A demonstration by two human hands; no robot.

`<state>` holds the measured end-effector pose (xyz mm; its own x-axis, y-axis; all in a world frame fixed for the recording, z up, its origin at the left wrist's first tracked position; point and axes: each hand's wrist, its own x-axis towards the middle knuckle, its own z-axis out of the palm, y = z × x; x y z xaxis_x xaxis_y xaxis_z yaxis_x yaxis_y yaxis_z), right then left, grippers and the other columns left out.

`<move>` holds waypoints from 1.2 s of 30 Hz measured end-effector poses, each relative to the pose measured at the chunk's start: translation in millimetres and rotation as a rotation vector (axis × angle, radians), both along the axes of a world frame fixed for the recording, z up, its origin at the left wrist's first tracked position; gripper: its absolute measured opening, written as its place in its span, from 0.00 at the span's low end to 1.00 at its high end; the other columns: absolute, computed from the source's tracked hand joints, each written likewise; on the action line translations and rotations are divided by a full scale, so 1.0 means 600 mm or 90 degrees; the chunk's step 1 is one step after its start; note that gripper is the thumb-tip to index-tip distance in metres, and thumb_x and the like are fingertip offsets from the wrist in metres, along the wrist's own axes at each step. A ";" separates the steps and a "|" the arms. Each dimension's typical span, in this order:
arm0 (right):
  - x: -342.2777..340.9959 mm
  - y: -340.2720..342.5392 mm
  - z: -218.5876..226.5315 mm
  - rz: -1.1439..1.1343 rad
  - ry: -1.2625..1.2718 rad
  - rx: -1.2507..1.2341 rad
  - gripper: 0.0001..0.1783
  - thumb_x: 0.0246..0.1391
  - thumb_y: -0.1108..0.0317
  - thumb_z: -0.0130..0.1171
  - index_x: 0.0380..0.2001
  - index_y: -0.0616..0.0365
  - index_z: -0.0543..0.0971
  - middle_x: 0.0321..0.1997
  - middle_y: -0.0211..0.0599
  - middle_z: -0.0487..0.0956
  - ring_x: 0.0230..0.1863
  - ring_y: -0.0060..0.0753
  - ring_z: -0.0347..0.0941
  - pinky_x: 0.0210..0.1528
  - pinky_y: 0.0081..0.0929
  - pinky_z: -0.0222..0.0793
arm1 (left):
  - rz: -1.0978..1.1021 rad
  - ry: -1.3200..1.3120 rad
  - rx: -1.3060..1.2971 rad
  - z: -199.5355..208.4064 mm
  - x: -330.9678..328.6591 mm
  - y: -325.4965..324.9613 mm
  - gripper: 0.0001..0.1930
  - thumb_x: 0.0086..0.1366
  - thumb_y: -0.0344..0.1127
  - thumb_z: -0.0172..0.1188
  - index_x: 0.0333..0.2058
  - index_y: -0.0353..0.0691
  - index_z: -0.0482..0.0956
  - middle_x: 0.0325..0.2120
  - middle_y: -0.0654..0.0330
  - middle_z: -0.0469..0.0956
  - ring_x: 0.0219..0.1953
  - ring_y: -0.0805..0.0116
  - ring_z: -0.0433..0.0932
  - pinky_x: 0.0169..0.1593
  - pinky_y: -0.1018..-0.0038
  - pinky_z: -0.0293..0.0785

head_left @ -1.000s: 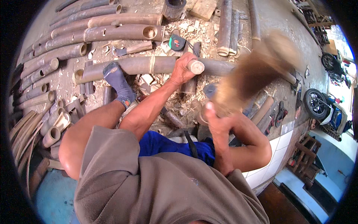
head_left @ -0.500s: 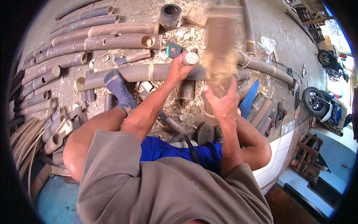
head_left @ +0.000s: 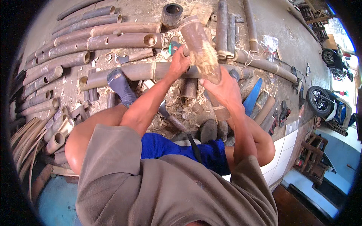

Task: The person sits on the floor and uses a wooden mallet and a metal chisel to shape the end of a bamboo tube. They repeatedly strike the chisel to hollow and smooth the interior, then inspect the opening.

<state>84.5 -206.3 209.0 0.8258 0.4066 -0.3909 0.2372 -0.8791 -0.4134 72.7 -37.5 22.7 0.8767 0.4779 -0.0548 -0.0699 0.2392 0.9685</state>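
My left hand (head_left: 178,63) is closed around an upright tool handle above the long bamboo pole (head_left: 165,71) lying across in front of me. The handle's lower part and whatever tip it has are hidden by the hand. My right hand (head_left: 226,87) grips the near, narrower part of a thick bamboo mallet (head_left: 197,37). Its frayed, straw-coloured patch lies beside my left hand, over the top of the handle, and hides it. A socked foot (head_left: 120,87) rests against the pole's left part.
Several bamboo poles (head_left: 94,44) with cut holes lie at the left. Beyond the pole are a hatchet (head_left: 137,55), a tape measure (head_left: 174,47) and a short bamboo tube (head_left: 172,16). A blue saw blade (head_left: 252,97) is by my right knee. Wood chips litter the floor.
The mallet has swung down and left, from a blurred raised position onto the handle in my left hand. The handle's round pale end, visible before, is now covered.
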 end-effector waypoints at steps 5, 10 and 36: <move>-0.094 -0.063 -0.007 -0.139 -0.012 0.313 0.41 0.50 0.61 0.73 0.64 0.64 0.68 0.54 0.53 0.81 0.55 0.46 0.80 0.59 0.39 0.72 | 0.198 0.006 0.263 -0.052 -0.050 -0.072 0.25 0.53 0.34 0.76 0.47 0.39 0.74 0.36 0.55 0.78 0.40 0.61 0.79 0.47 0.65 0.77; -0.160 -0.120 -0.023 -0.232 -0.021 0.352 0.39 0.51 0.64 0.72 0.62 0.70 0.68 0.51 0.47 0.82 0.52 0.39 0.78 0.58 0.35 0.72 | -0.122 -0.175 0.454 -0.004 -0.049 -0.083 0.22 0.48 0.38 0.77 0.37 0.42 0.73 0.32 0.55 0.76 0.38 0.50 0.78 0.47 0.58 0.73; -0.165 -0.071 -0.079 -0.311 -0.085 0.388 0.37 0.47 0.64 0.77 0.57 0.70 0.73 0.46 0.48 0.84 0.44 0.41 0.83 0.51 0.36 0.77 | -0.225 -0.155 0.424 -0.036 -0.030 -0.032 0.21 0.48 0.40 0.76 0.34 0.40 0.73 0.32 0.54 0.74 0.37 0.51 0.76 0.40 0.61 0.72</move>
